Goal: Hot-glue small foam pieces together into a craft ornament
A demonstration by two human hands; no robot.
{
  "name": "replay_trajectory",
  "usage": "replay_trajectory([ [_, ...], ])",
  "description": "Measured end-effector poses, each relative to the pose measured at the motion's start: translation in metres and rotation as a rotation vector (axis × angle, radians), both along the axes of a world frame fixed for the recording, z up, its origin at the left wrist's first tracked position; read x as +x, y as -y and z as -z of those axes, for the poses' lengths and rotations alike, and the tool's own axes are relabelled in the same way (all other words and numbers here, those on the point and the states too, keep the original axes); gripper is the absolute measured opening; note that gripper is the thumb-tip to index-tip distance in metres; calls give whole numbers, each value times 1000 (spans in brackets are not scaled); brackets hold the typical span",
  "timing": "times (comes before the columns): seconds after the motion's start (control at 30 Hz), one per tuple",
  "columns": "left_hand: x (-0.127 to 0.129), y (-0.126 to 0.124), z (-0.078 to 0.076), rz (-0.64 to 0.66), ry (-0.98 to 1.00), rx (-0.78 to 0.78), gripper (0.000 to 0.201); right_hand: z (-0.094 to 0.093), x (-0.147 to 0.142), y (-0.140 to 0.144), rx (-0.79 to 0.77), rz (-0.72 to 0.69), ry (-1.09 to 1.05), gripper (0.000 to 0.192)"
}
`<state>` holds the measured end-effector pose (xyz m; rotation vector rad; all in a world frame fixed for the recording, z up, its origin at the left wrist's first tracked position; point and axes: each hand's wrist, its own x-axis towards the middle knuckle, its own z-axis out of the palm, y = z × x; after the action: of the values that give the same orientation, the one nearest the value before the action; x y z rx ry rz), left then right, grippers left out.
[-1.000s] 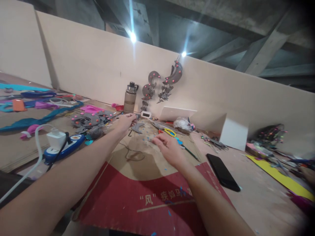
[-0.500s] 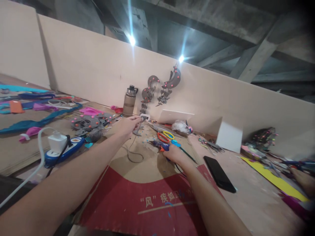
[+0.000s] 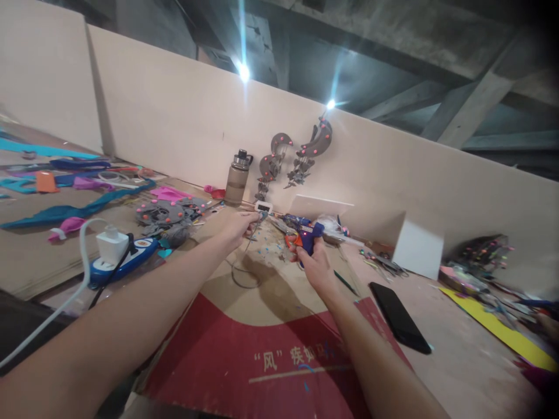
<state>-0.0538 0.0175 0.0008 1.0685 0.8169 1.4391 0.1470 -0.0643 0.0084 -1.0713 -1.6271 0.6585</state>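
A person at a cluttered craft desk (image 3: 437, 372) grips a blue glue gun (image 3: 305, 235) in the right hand (image 3: 315, 265), fingers clamped round its handle, nozzle aimed left toward the left hand (image 3: 239, 226). That hand is pinched shut on a small grey piece (image 3: 261, 216) at centre frame, from which a thin wire (image 3: 241, 273) loops down onto a sheet of cardboard (image 3: 244, 326). The two hands sit near each other but apart, above the cardboard.

The work looks part done. Two finished grey crescent mobiles (image 3: 301, 154) dotted with pink hang on the wall panel at upper centre, and a heap of cut grey shapes (image 3: 168, 214) with pink dots lies left of centre. The piece in hand appears not yet glued; whether glue has touched it cannot be told.

The cardboard's red band at lower centre carries white Chinese print, beginning with the character "风" in quotation marks; the rest is partly covered by the right forearm. No brand can be read on the glue gun, the bottle (image 3: 238, 177) by the wall, the blue power strip (image 3: 124, 261) at left, or the dark phone (image 3: 400, 317) lying at right. A small white device (image 3: 263, 206) beyond the left hand shows a display too small to read.
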Motion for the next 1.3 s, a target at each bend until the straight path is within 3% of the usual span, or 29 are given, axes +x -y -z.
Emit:
replay_trajectory([
  [0.23,10,10,-3,38,-16,-51,19,-4,-5,11,52,42,170,19],
  [0.53,18,14,-4,97,-6,-21,16,-3,-2,9,103,119,329,24],
  [1.1,20,20,-6,21,-79,56,17,-2,-1,8,203,145,412,22],
  [1.3,21,19,-4,19,-139,47,15,0,-1,8,145,144,410,26],
])
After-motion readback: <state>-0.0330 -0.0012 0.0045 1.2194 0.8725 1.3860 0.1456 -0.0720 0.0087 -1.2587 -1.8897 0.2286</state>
